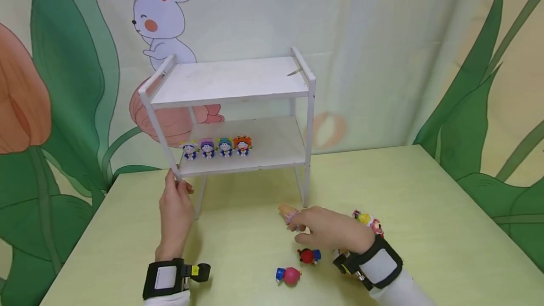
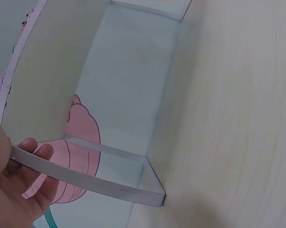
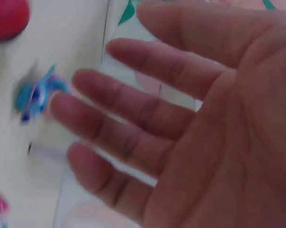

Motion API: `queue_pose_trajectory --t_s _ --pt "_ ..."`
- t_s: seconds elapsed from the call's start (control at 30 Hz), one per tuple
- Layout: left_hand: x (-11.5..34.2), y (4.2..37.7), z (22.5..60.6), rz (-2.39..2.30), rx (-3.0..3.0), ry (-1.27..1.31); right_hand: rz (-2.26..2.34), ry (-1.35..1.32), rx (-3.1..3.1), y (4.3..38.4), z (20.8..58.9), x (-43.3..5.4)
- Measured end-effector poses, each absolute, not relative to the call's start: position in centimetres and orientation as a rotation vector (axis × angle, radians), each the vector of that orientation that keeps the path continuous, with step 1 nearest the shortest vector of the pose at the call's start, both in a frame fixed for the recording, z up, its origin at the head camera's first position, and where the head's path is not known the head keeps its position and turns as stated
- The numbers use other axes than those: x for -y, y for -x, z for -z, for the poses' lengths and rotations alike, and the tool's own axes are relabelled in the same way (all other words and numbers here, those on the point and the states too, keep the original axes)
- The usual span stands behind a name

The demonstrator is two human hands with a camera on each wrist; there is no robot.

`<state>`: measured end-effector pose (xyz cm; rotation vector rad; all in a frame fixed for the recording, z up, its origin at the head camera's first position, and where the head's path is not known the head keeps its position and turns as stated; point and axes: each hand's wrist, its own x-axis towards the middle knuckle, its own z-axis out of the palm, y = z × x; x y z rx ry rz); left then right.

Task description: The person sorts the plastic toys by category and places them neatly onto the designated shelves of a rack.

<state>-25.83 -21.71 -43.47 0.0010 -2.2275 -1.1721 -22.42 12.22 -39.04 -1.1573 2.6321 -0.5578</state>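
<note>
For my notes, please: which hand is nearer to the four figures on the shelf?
Left. The left hand grips the rack's leg below the figures; the right hand is over the table, farther right.

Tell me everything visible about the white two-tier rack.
The rack stands on the table, seemingly painted, material uncertain, with two flat shelves, slim legs and raised side rails; its edges look scuffed. Four small figurines line the left part of the lower shelf. The left hand grips the left front leg near that shelf.
</note>
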Motion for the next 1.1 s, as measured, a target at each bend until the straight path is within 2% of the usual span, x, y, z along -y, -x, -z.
queue_pose_trajectory --t_s 0.23,0.5,1.1 --pt "21.7 25.7 43.5 1.131 2.225 0.006 0.533 1.075 -2.613 21.9 38.4 -12.8" --pt "21.8 25.8 43.5 1.172 2.224 0.000 0.406 0.901 -2.591 21.1 39.9 -11.0" --pt "21.7 25.8 43.6 1.179 2.232 -0.007 0.237 0.906 -2.644 20.7 41.1 -9.8"
